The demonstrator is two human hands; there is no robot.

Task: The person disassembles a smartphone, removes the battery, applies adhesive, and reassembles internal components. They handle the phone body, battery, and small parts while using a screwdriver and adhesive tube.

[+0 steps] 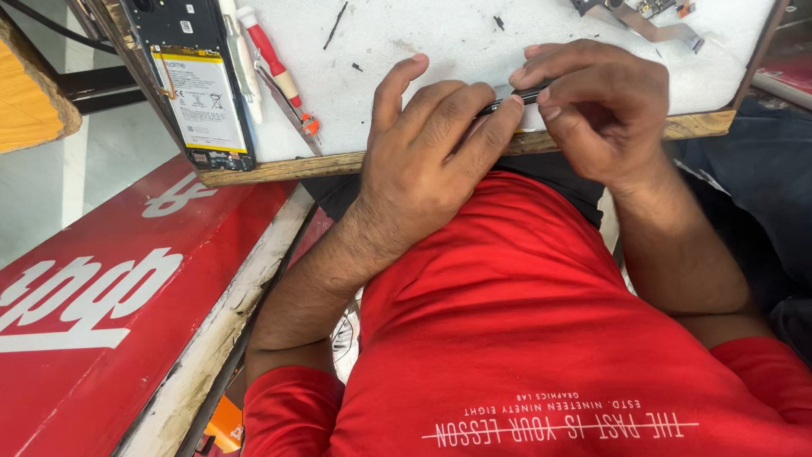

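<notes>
**Thin dark part pinched at the bench edge**

Both hands meet at the near edge of the white bench (474, 42). The left hand (431, 152) is closed around a thin dark part (507, 100), its fingers curled over it from the left, so most of the part is hidden. The right hand (605, 110) is closed on the part's right end, thumb and fingertips pressing there. What the part is cannot be told; only a narrow black edge shows between the two hands, just over the wooden rim (279, 167) of the bench and above the red shirt (524, 322).

Risks, as a judgement:

- The part is slim and held edge-on. If the hands push against each other or twist, it could bend or crack.
- It sits right at the bench edge, not over the top. A slip of either grip would likely drop it into the lap or down to the floor.
- The right hand looks blurred, which suggests quick movement; a hasty pull could make the fingers slide off.
- Small dark bits (499, 22) lie loose on the far bench top, and a sweep of a wrist could scatter them.
- At the left, an opened phone (199, 85) with its battery showing, a red-handled tool (271, 51) and tweezers (288, 106) lie close together. They are well apart from the hands, yet an elbow moving left could knock them.
- A flex strip (660, 27) lies far right, near the right hand, and could be caught.
</notes>
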